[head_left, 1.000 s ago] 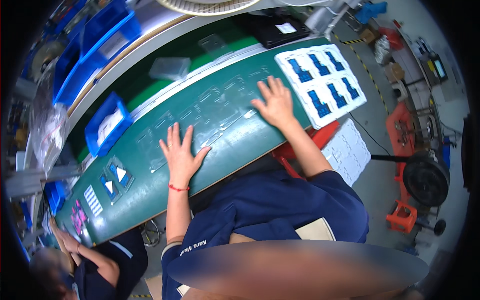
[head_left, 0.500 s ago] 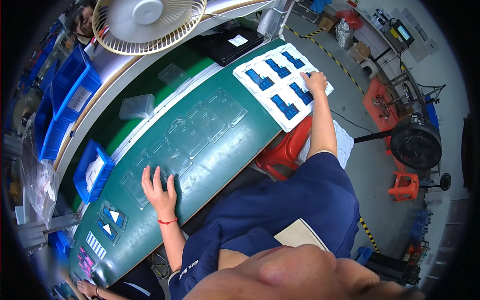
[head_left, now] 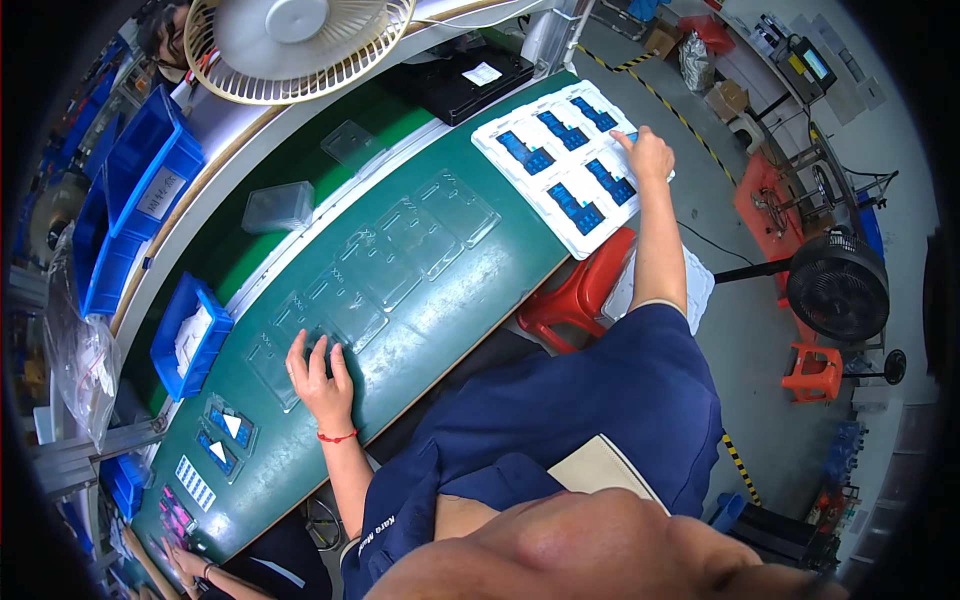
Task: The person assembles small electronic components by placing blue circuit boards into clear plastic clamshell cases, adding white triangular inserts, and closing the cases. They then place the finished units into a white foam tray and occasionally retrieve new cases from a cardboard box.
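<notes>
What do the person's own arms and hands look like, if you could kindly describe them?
Both arms come from short navy-blue fabric sleeves with thin pale edging. The ungloved left hand wears a thin red bracelet at the wrist; the ungloved right hand shows no bracelet.

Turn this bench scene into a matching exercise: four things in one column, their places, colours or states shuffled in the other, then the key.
Things:
1. Left hand
2. Right hand
3. White tray on the bench
4. Nearest stool

Places, colours or states:
A. Red, beside the bench's near edge
B. Over one edge of the white tray
C. At the clear plastic trays
D. Carrying blue boards in rows

Right pairs: 1-C, 2-B, 3-D, 4-A
</notes>
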Available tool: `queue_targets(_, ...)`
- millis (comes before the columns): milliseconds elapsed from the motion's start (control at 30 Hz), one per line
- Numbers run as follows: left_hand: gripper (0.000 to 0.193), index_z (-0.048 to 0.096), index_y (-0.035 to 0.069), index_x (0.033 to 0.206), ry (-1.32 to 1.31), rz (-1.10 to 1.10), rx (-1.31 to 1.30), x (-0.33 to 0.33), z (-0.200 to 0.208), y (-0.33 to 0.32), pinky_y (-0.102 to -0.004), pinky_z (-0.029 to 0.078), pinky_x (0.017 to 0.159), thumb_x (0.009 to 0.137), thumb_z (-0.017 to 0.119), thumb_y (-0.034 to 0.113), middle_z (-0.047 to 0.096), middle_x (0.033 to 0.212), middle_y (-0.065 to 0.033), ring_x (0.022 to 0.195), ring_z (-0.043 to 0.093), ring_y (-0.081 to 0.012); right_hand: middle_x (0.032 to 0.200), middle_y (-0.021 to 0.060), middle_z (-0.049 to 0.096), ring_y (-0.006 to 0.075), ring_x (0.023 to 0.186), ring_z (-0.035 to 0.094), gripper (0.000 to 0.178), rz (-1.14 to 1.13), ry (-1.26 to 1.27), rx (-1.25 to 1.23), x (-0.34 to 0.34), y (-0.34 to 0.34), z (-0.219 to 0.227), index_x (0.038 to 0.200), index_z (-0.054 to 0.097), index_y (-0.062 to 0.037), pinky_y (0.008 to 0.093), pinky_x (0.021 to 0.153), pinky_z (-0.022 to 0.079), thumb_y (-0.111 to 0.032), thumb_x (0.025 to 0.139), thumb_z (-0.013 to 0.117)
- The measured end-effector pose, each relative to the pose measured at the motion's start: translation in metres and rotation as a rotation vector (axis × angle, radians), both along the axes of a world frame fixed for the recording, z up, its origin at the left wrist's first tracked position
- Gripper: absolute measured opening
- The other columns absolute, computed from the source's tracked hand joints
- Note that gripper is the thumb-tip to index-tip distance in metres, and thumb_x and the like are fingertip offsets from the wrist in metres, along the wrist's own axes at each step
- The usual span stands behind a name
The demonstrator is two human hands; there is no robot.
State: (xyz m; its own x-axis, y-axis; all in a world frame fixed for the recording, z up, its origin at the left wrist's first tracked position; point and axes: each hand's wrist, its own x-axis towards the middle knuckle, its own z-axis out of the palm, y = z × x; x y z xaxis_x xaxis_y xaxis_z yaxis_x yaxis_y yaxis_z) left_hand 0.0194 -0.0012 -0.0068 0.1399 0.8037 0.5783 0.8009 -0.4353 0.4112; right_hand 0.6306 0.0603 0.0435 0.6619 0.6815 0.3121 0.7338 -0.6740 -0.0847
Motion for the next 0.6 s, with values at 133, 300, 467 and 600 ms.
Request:
queue_targets(133,0.016,0.070,0.000,0.095,-0.005,0.001,0.009,0.000,0.002,0.000,-0.0447,0.047,0.089,0.082,0.072,0.008,0.061,0.118,-0.0209,0.106,0.058,-0.0372,0.089,0.0224,0.070,0.0382,0.087,0.069,0.074,0.083,0.155,-0.084,-0.046,0.002,-0.021,0.096,0.071,-0.0002,0.0471,0.078,0.053,-0.071,0.073,0.066)
queue_targets(300,0.013,0.070,0.000,0.092,-0.035,0.006,0.001,0.000,0.000,0.000,-0.0438,0.048,0.088,0.082,0.071,0.007,0.062,0.115,-0.0204,0.103,0.060,-0.0366,0.090,0.0197,0.071,0.0356,0.088,0.070,0.078,0.146,0.030,-0.032,-0.053,-0.003,-0.037,0.097,0.068,0.0025,0.0452,0.081,0.053,-0.070,0.069,0.072)
queue_targets(467,0.010,0.070,-0.001,0.090,-0.064,0.020,-0.010,-0.001,0.001,0.000,-0.0421,0.049,0.083,0.082,0.069,0.005,0.063,0.113,-0.0199,0.097,0.061,-0.0344,0.085,0.0198,0.071,0.0343,0.082,0.071,0.074,0.120,0.154,-0.057,-0.064,-0.001,-0.015,0.093,0.066,0.0012,0.0433,0.075,0.054,-0.067,0.067,0.075)
queue_targets(600,0.008,0.070,-0.001,0.089,-0.065,0.008,0.025,-0.002,-0.001,0.000,-0.0408,0.049,0.080,0.082,0.069,0.005,0.064,0.111,-0.0192,0.093,0.062,-0.0329,0.081,0.0229,0.070,0.0361,0.076,0.071,0.072,0.158,0.102,-0.026,-0.102,-0.011,0.010,0.094,0.069,0.0030,0.0423,0.071,0.055,-0.063,0.066,0.078)
